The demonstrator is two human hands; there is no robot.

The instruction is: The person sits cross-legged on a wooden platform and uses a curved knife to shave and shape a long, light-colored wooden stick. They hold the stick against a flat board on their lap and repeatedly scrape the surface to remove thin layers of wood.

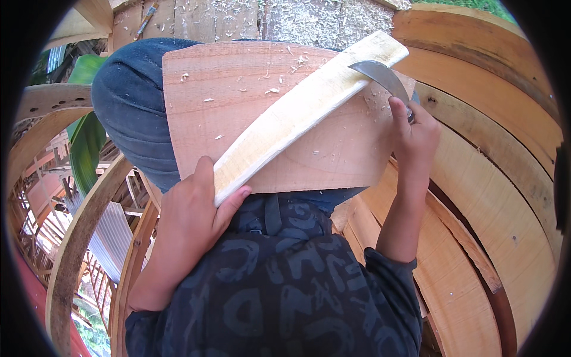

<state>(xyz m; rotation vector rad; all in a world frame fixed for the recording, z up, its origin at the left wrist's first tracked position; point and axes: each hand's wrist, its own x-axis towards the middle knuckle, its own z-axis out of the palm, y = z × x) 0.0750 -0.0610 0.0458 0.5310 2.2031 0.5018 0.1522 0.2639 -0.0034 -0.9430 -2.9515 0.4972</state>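
Note:
A long, pale piece of wood lies aslant over a flat reddish board that rests across my lap. My left hand grips its near end, thumb on one side and fingers on the other. In my right hand is a curved-blade knife; the fist wraps its handle, which is mostly hidden. The blade's tip reaches over the wood near its far end, and I cannot tell whether its edge is biting in. Small curls of shaving are scattered on the board.
Wooden planks line the right side. Beyond my knees, more shavings cover a wooden floor, with a thin brush-like tool at the far left. A curved wooden rail, green leaves and corrugated sheeting are on the left.

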